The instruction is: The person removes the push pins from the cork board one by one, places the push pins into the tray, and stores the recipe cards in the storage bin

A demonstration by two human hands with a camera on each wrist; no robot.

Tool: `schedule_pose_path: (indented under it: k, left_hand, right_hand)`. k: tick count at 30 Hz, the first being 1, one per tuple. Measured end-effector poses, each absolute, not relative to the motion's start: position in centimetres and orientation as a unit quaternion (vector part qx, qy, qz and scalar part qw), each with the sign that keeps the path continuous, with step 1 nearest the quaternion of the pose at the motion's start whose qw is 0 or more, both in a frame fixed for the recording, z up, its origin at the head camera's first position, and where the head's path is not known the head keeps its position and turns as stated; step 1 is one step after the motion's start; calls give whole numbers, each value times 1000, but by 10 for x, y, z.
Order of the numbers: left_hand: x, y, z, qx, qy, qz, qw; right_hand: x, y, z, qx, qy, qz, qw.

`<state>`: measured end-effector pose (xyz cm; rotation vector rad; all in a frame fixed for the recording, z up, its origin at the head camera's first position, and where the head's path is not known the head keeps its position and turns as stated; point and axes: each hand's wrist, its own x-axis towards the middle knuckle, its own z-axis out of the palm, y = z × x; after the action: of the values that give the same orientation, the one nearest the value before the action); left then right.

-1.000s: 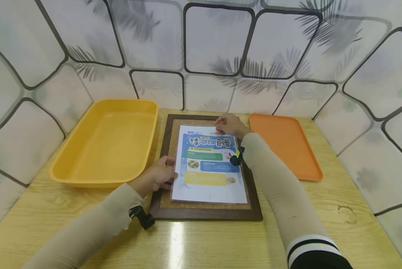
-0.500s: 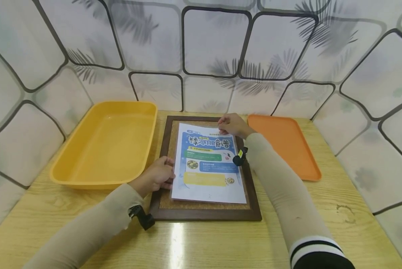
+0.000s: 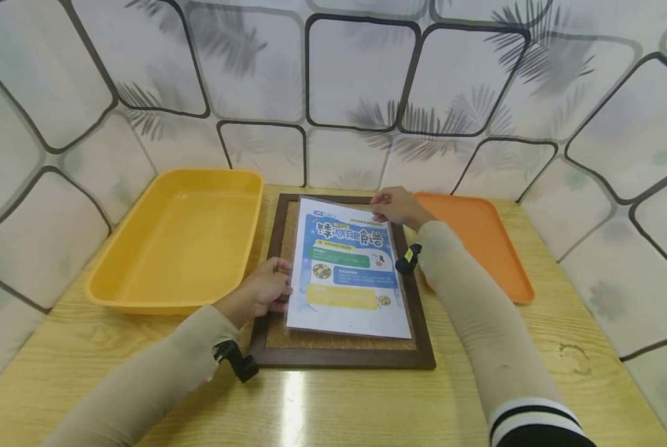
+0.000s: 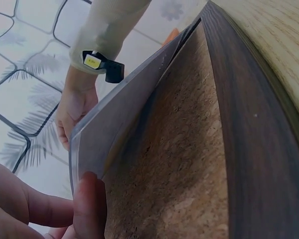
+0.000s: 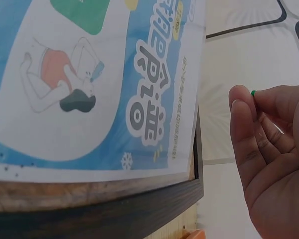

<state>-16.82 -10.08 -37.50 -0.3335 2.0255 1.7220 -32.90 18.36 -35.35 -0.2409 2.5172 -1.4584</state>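
Observation:
A laminated poster (image 3: 339, 316) with a blue print and Chinese lettering lies over a corkboard (image 3: 341, 359) with a dark wooden frame. My left hand (image 3: 265, 288) pinches the poster's left edge; in the left wrist view that side stands raised off the cork (image 4: 174, 149). Over the poster's top right corner, my right hand (image 3: 400, 208) has thumb and forefinger together. A small green piece (image 5: 253, 92), the size of a pushpin head, peeks out between those fingertips, the rest of it hidden. In the right wrist view this hand is apart from the poster.
A deep yellow tray (image 3: 171, 248) stands left of the board, its near right corner by my left wrist. An orange flat tray (image 3: 484, 248) lies to the right, partly behind my right forearm. A patterned wall (image 3: 361, 74) rises behind the wooden table (image 3: 411, 403).
The poster's top left corner has risen and shifted up the board, tilting the sheet. My right hand has moved slightly right. My left hand stays at the left edge.

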Motion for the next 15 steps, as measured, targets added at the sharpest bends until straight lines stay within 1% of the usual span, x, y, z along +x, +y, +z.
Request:
schedule_pose_path:
  k: [15]
  left_hand:
    - [-170,-108,-365,-111,729,638,223]
  right_hand:
    - [-330,198,-351,-82,860,-496,90]
